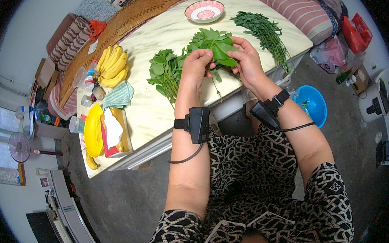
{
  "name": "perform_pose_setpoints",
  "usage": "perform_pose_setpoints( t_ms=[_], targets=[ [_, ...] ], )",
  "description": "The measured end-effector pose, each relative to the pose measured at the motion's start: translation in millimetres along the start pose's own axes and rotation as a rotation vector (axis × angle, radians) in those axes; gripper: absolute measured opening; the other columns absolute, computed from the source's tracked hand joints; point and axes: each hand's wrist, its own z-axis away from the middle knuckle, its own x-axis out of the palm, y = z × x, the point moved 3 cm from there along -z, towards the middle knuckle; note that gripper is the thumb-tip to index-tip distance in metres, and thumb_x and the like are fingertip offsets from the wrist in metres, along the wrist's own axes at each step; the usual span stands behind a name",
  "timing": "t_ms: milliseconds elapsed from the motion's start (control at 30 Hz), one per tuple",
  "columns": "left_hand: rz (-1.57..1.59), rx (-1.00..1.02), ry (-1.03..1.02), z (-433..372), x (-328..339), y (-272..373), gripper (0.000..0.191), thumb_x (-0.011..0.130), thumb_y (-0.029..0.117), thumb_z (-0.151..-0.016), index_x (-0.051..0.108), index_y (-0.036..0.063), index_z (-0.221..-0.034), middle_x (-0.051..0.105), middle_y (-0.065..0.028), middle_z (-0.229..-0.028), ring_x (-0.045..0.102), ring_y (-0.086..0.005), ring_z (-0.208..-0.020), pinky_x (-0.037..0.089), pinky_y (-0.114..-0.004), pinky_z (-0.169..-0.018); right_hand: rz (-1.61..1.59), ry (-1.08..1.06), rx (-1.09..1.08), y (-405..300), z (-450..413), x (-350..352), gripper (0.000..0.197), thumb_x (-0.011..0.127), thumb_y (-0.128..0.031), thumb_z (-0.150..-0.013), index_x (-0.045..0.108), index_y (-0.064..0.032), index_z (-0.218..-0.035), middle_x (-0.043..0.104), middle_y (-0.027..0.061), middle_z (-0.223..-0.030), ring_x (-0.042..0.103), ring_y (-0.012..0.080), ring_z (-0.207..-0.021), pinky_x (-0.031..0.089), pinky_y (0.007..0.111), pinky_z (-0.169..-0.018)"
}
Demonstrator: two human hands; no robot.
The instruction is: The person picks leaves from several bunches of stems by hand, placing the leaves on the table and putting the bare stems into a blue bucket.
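Observation:
Both hands meet over the near part of a marble-patterned table. My left hand pinches a sprig of green leaves between thumb and forefinger. On its other side, my right hand grips the leaves of that sprig with its fingertips. Behind and below lies a pile of leafy greens, partly hidden by the hands. A second leafy bunch, stems towards me, rests left of my left hand. Thin-stemmed dark greens lie to the right. Beyond the hands stands a pink-and-white bowl.
At the table's left are bananas, a plastic bottle, a green cloth, a yellow leaf-shaped tray and a tissue box. A blue basin stands on the floor to the right, near a striped pink couch.

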Motion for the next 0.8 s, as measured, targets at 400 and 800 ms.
perform_pose_setpoints(
  t_ms=[400,800],
  targets=[
    [0.265,0.041,0.077,-0.7,-11.2,3.8,0.016,0.055,0.018,-0.092,0.058,0.0056,-0.102,0.059,-0.0003,-0.078,0.057,-0.0092,-0.065,0.041,-0.021,-0.047,0.035,-0.005,0.062,4.6,-1.5,-3.6,0.031,0.055,-0.004,-0.085,0.051,0.0,-0.116,0.058,0.0071,-0.092,0.051,0.0077,-0.055,0.037,0.018,-0.037],
    [0.394,0.06,0.102,-0.1,-18.5,4.5,0.014,0.055,0.013,-0.091,0.058,0.0041,-0.101,0.059,-0.0014,-0.079,0.057,-0.0091,-0.063,0.041,-0.02,-0.043,0.353,-0.29,0.35,21.5,9.6,10.1,0.018,0.058,-0.015,-0.088,0.06,-0.0022,-0.1,0.056,-0.0022,-0.07,0.047,0.0032,-0.047,0.032,0.018,-0.035]
  ],
)
